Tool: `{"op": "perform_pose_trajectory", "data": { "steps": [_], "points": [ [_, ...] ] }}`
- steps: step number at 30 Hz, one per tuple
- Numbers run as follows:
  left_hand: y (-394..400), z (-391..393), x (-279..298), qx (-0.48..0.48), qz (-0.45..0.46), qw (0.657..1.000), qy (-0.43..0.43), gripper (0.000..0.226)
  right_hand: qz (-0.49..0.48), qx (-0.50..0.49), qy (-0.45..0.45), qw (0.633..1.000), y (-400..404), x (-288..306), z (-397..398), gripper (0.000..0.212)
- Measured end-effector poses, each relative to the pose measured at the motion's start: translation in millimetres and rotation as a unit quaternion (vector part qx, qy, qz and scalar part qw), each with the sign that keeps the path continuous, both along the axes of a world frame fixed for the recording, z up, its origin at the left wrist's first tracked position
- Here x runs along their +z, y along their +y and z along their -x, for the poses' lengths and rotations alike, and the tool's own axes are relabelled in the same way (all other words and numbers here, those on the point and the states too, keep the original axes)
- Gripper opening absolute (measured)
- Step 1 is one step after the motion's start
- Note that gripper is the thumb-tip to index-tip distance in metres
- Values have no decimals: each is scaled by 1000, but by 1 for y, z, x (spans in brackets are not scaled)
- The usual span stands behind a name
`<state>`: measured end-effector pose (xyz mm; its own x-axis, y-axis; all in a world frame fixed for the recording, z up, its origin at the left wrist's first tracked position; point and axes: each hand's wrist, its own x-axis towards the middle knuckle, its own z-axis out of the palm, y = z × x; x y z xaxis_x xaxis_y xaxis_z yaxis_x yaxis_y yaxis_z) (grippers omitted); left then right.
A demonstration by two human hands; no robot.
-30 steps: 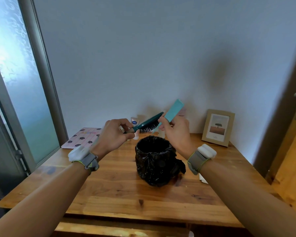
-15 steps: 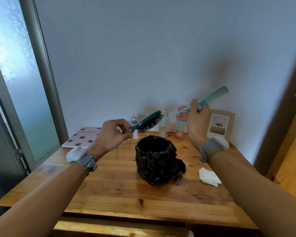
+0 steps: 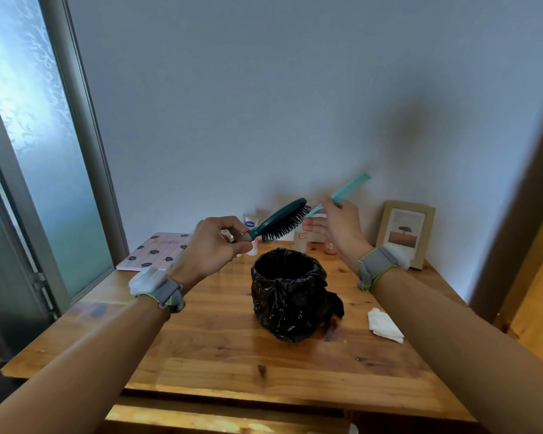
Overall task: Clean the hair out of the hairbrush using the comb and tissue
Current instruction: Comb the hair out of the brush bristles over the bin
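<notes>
My left hand (image 3: 215, 245) pinches the handle of the hairbrush (image 3: 281, 223), whose head extends from the hand toward 2 o'clock, bristles facing down and to the right, above the rim of the bin (image 3: 290, 294) lined with a black bag. My right hand (image 3: 339, 228) grasps the comb (image 3: 342, 195) near its middle between thumb and fingers; the toothed end rises toward 2 o'clock from the hand, and the thin tail end points toward 8 o'clock, its tip just at the far edge of the brush bristles. Whether the tip touches the bristles I cannot tell. The comb thus lies at 3 o'clock of the brush head, and the two hands are near each other above the bin.

The tissue (image 3: 384, 321) lies crumpled on the wooden surface (image 3: 232, 355), at 3 o'clock of the bin and below my right forearm, apart from both hands. Behind the bin, against the wall, stand a white tube (image 3: 251, 223), partly hidden bottles, and a picture frame (image 3: 405, 231) at 2 o'clock. A patterned pink pad (image 3: 157, 250) lies at the surface's far left corner. Each wrist carries a grey band.
</notes>
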<state>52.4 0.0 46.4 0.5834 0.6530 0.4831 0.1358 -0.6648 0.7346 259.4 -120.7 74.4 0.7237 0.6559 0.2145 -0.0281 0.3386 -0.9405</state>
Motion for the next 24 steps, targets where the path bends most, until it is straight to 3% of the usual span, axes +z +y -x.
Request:
{"op": "perform_pose_trajectory", "data": {
  "steps": [3, 6, 11, 15, 18, 24],
  "points": [
    [1, 0, 0, 3, 7, 1000, -7, 22, 20, 3, -40, 999, 1, -5, 3, 26],
    [1, 2, 0, 7, 2, 1000, -5, 24, 49, 6, -135, 990, -1, -12, 1, 23],
    [0, 1, 1, 16, 6, 1000, 4, 24, 63, -91, -339, 934, -11, -21, 2, 23],
    [0, -2, -1, 30, 7, 999, 13, 24, -89, -171, -369, 909, -20, -19, 13, 20],
    [-1, -3, -1, 33, 7, 999, 22, 22, -160, -162, -386, 894, -24, -18, 22, 18],
    [-4, -5, -1, 30, 19, 999, 11, 22, -69, -114, -515, 847, -22, -28, 27, 35]
  ]
}}
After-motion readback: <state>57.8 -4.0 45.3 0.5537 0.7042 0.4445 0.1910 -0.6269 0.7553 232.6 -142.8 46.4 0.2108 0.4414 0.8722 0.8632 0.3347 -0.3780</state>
